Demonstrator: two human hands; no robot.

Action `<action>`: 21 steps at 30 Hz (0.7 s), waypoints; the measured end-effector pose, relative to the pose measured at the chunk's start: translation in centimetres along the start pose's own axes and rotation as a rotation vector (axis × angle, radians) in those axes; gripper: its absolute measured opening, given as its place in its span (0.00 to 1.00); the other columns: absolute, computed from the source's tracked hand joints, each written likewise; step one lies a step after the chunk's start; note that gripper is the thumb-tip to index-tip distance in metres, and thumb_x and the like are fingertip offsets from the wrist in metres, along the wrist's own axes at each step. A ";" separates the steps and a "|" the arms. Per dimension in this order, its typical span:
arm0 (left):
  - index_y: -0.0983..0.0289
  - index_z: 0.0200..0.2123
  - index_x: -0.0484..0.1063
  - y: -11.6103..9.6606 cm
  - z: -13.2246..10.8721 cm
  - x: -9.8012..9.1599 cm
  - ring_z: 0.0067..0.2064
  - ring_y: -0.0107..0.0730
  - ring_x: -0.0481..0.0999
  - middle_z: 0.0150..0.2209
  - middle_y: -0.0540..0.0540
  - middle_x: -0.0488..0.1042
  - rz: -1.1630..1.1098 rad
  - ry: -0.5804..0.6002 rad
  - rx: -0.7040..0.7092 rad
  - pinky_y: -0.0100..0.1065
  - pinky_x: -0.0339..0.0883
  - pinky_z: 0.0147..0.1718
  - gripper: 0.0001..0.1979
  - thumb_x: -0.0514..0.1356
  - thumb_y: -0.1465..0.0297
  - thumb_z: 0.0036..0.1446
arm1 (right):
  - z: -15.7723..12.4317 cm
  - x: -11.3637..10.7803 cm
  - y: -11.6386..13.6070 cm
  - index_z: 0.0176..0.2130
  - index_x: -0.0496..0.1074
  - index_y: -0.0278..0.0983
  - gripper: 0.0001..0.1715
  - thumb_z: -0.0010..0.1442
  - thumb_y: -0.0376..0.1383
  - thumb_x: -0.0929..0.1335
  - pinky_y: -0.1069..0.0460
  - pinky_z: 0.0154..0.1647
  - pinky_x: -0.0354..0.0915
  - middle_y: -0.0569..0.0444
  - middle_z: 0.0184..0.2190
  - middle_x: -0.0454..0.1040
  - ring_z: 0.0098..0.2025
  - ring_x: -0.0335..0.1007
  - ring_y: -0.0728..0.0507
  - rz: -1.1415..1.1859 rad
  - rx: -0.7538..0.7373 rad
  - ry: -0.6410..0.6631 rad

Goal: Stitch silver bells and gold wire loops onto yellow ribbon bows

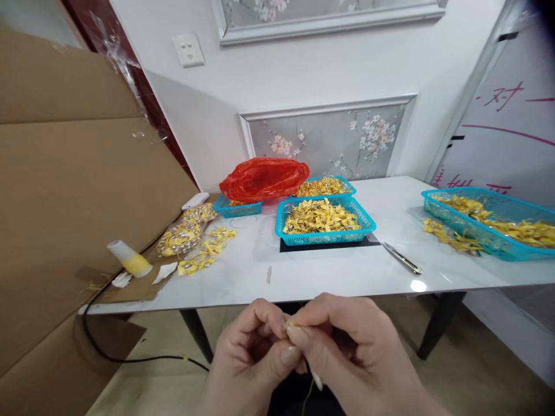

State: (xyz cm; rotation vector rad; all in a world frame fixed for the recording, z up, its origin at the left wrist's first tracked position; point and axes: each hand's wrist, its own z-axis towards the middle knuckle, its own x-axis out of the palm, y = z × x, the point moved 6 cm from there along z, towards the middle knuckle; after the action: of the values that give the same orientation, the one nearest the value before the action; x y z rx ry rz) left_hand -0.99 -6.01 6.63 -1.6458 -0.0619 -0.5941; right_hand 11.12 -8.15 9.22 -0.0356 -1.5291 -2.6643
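L hand & R hand pinch shut tip-to-tip below the table edge on 1 thin thread, tail hanging straight down btwn them

Whiteboard, far right: pink handwriting. One character is probably "对", with dash strokes on either side. Lower row of pink characters is half hidden, not readable.

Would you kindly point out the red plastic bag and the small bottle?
red plastic bag (264,178): head view, middle of the bag.
small bottle (135,263): head view, on its yellow body.
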 end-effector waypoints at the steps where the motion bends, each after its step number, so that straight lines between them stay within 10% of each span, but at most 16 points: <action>1: 0.63 0.25 0.73 0.0 0.0 0.0 0.25 0.23 0.71 0.22 0.46 0.75 0.003 -0.006 0.005 0.23 0.67 0.27 0.14 0.75 0.65 0.45 | 0.0 0.0 -0.2 0.30 0.74 0.34 0.10 0.63 0.34 0.67 0.59 0.19 0.52 0.58 0.19 0.68 0.19 0.56 0.54 0.033 0.043 0.012; 7: 0.60 0.28 0.75 -0.9 -0.1 -0.4 0.27 0.23 0.74 0.24 0.45 0.76 0.243 -0.040 0.134 0.20 0.70 0.28 0.09 0.73 0.66 0.49 | 0.3 0.0 -0.7 0.29 0.73 0.34 0.11 0.63 0.34 0.68 0.60 0.20 0.51 0.59 0.20 0.65 0.21 0.54 0.54 0.123 0.130 0.060; 12: 0.47 0.45 0.77 -4.0 -1.6 0.0 0.37 0.26 0.79 0.38 0.45 0.79 0.701 -0.051 0.602 0.21 0.74 0.37 0.17 0.67 0.75 0.56 | 0.2 -0.1 -0.8 0.31 0.73 0.35 0.10 0.65 0.34 0.67 0.59 0.21 0.49 0.60 0.21 0.62 0.22 0.52 0.54 0.091 0.098 0.072; 21: 0.58 0.43 0.76 -5.5 -3.1 1.2 0.37 0.26 0.81 0.38 0.49 0.78 1.121 0.000 0.945 0.19 0.74 0.39 0.15 0.61 0.82 0.57 | 0.2 0.2 -0.7 0.31 0.73 0.35 0.11 0.66 0.35 0.67 0.59 0.21 0.48 0.61 0.20 0.61 0.22 0.50 0.54 0.067 0.091 0.115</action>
State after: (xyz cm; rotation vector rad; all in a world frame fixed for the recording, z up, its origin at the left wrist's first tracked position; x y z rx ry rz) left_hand -3.10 -8.24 12.28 -0.5631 0.4864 0.2999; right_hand 10.85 -7.63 8.78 0.0682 -1.5822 -2.4961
